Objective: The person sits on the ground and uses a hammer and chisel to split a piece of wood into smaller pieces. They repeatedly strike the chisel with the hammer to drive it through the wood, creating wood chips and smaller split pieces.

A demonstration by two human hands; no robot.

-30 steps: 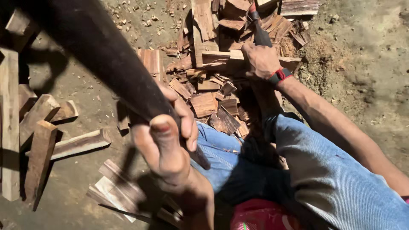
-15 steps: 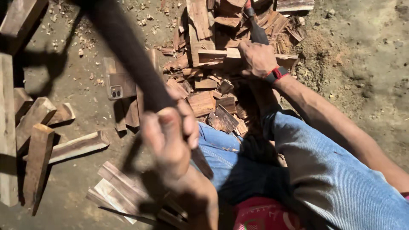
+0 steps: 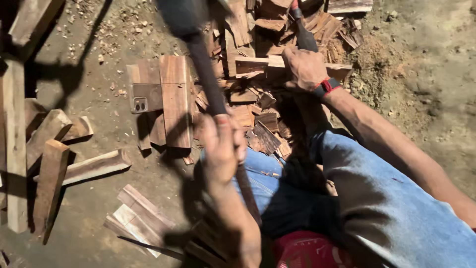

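Observation:
My left hand (image 3: 223, 144) grips the dark handle of a mallet (image 3: 201, 74), whose blurred head (image 3: 183, 15) is raised at the top of the head view. My right hand (image 3: 305, 67), with a red and black wristband (image 3: 327, 87), is closed around a dark chisel (image 3: 303, 37) with a red end. The chisel stands against a pale wooden block (image 3: 253, 64) lying on a heap of reddish wood pieces (image 3: 263, 124). The mallet head is to the left of the chisel and apart from it.
A phone (image 3: 146, 97) lies on a flat board (image 3: 176, 99) on the dirt ground. Long wooden billets (image 3: 49, 183) lie at the left, and split slats (image 3: 139, 218) lie near my knee. My legs in blue jeans (image 3: 391, 203) fill the lower right.
The mallet has swung from pointing up-left to nearly upright, its head moving right toward the chisel. My left hand shifted right. My right hand stays on the chisel.

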